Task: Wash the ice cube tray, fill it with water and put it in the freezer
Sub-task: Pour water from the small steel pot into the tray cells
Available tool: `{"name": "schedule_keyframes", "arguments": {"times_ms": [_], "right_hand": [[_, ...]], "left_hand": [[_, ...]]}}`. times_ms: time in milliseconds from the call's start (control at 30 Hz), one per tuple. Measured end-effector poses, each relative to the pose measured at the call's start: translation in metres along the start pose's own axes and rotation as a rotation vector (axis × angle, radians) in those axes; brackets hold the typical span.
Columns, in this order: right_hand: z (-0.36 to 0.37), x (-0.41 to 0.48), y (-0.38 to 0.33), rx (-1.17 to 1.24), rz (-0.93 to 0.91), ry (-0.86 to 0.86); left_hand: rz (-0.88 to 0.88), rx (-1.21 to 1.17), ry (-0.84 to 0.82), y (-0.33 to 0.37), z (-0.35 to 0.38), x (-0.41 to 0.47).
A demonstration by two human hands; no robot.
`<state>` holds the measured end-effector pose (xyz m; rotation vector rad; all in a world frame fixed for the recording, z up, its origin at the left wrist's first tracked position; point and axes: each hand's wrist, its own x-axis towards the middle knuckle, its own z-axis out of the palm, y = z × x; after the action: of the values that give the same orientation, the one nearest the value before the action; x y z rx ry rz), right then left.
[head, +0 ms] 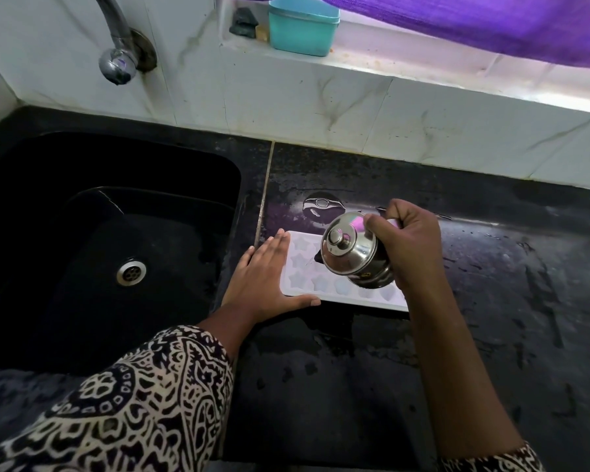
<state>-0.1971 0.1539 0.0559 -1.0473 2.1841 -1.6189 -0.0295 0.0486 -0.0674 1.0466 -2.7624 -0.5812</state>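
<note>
A white ice cube tray (307, 284) with star-shaped cells lies flat on the black counter (321, 386), just right of the sink. My left hand (269, 281) rests flat with spread fingers against the tray's left end and front edge. My right hand (409, 243) grips a small steel lidded kettle (351, 253), tilted toward the left over the tray's middle, its spout down near the cells. A thin thread of water seems to fall from the spout. The kettle hides part of the tray.
A black sink (31, 233) with a steel drain (131, 272) lies to the left, under a chrome tap (116, 59) on the white tiled wall. A teal box (302, 25) stands on the window ledge under a purple cloth (491, 18). The counter is wet.
</note>
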Motion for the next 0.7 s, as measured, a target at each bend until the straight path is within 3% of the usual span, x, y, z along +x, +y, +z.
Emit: {"name": "schedule_keyframes", "arguments": {"times_ms": [333,700], "right_hand": [[-0.0005,-0.0001,-0.0033,0.04,-0.011,-0.001],[-0.0015,-0.0017,0.0009,0.282,0.111,0.045]], "left_hand": [[0.001,0.01,0.003,-0.0009,0.0015,0.0007],[0.005,0.009,0.019,-0.0022,0.0039,0.0013]]}}
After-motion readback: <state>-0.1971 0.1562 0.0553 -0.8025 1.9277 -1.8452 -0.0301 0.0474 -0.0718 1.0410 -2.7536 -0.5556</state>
